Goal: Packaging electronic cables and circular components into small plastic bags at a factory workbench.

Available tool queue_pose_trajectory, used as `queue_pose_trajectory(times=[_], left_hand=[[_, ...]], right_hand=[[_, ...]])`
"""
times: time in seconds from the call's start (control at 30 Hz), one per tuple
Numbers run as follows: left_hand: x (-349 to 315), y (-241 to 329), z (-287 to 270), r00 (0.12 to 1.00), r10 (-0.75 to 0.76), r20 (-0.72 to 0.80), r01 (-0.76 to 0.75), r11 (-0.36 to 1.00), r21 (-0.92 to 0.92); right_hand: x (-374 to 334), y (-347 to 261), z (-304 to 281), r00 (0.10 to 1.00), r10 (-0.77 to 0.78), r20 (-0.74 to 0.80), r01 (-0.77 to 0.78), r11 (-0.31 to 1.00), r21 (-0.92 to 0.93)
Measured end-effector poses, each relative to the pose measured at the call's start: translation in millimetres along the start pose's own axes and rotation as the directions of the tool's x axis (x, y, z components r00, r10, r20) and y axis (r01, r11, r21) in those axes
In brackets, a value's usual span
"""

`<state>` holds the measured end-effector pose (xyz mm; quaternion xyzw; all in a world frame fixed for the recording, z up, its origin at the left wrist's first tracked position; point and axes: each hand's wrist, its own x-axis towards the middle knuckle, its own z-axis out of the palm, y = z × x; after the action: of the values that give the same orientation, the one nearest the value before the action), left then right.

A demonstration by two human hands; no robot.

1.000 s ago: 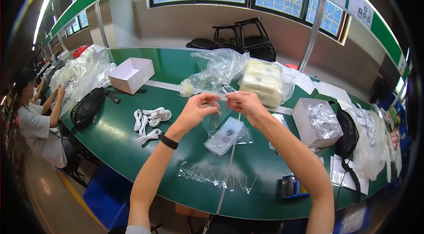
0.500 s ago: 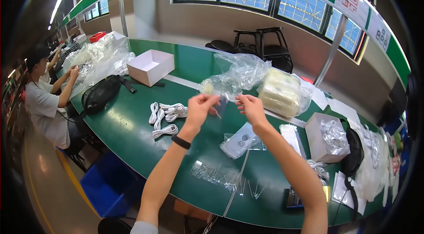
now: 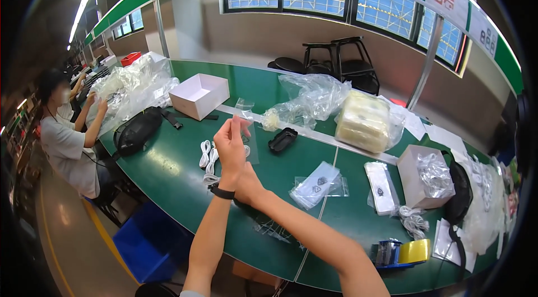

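My left hand [image 3: 228,143], with a dark band on its wrist, is raised over the table and pinches a small clear plastic bag [image 3: 253,151]. The bag's upper end sticks up past the fingertips. Crossing behind the left wrist, my right hand [image 3: 250,186] reaches toward the coiled white cables [image 3: 208,158]. Its fingers are hidden, so any grip there cannot be seen. Beyond the hands lies a small black plastic case [image 3: 283,140]. Flat clear bags [image 3: 319,185] lie in a stack to the right.
A white box [image 3: 200,97] and a black waist bag [image 3: 139,130] stand at the left. Farther right are a wrapped bag bundle [image 3: 363,121], a box of crumpled plastic [image 3: 424,178] and a tape dispenser [image 3: 403,253]. A co-worker [image 3: 70,129] sits at the far left.
My left hand has moved left and now has the clear bag upright. My right hand has swung left behind the left wrist, toward the cables. The black case has come into sight.
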<state>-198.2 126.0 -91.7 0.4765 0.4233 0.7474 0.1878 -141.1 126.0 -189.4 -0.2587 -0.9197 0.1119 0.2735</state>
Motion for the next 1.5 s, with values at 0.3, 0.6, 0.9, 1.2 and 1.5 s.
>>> queue_pose_trajectory(times=[0.3, 0.6, 0.9, 1.2, 1.5], left_hand=[[-1, 2, 1, 0.993, 0.007, 0.121, 0.009, 0.991, -0.135], [-16, 8, 5, 0.864, -0.152, 0.481, 0.343, 0.876, -0.34], [-31, 8, 18, 0.742, -0.167, 0.649, 0.398, 0.889, -0.227], [-41, 15, 23, 0.772, -0.224, 0.595, 0.353, 0.93, -0.107], [-37, 4, 21, 0.69, -0.226, 0.688, 0.364, 0.929, -0.06]], right_hand=[[-49, 11, -107, 0.916, 0.4, -0.026, -0.399, 0.916, 0.043], [-69, 5, -224, 0.778, 0.506, -0.372, -0.15, 0.726, 0.672], [-68, -11, -250, 0.885, 0.366, -0.287, -0.145, 0.804, 0.577], [-68, -19, -259, 0.939, 0.27, -0.215, -0.164, 0.897, 0.41], [-73, -15, -265, 0.934, 0.332, -0.134, -0.241, 0.861, 0.449]])
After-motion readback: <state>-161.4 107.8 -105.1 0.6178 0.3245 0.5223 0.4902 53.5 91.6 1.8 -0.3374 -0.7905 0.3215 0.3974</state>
